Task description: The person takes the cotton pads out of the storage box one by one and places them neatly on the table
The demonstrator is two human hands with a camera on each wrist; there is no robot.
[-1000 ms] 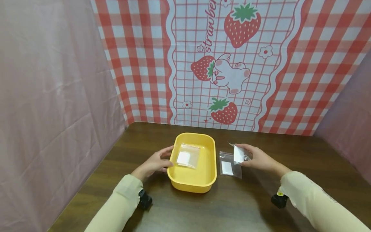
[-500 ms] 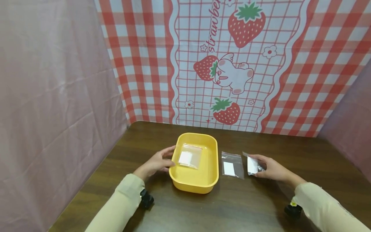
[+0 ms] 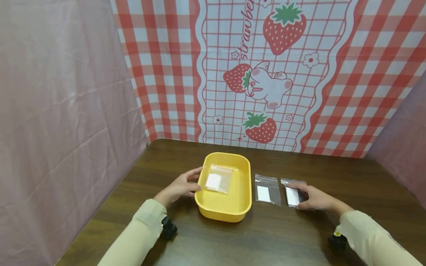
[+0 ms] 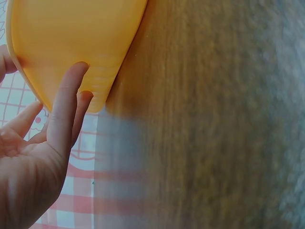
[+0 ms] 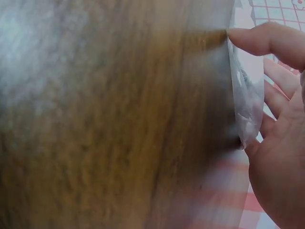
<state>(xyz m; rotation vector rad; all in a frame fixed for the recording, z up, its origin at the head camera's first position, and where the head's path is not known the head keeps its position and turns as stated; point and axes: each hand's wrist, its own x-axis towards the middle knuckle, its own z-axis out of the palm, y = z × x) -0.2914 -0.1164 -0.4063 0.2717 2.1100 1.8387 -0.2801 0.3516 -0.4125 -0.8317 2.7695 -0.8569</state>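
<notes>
The left hand (image 3: 181, 187) rests against the left side of a yellow plastic bin (image 3: 208, 214), its fingers extended along the wall; in the left wrist view, fingers touch the bin's outer side. Inside the bin lies a clear zip bag (image 3: 224, 183) with a white card in it. The right hand (image 3: 317, 198) holds another clear zip bag (image 3: 293, 195) by its edges, low at the table, thumb at the near edge and fingers at the far one. Its right part is hidden by the hand. Between bin and right hand, a third zip bag (image 3: 273, 190) lies flat.
All stands on a dark brown wooden table (image 3: 233, 244). Behind it hangs a red-and-white checked strawberry cloth (image 3: 173, 74). A pink curtain (image 3: 66, 111) closes off the left, with another pink one (image 3: 399, 122) at the right.
The right hand has moved right with its zip bag, away from the bag lying beside the bin, and lowered it to the table, where it now lies flatter. The left hand stays at the bin.
</notes>
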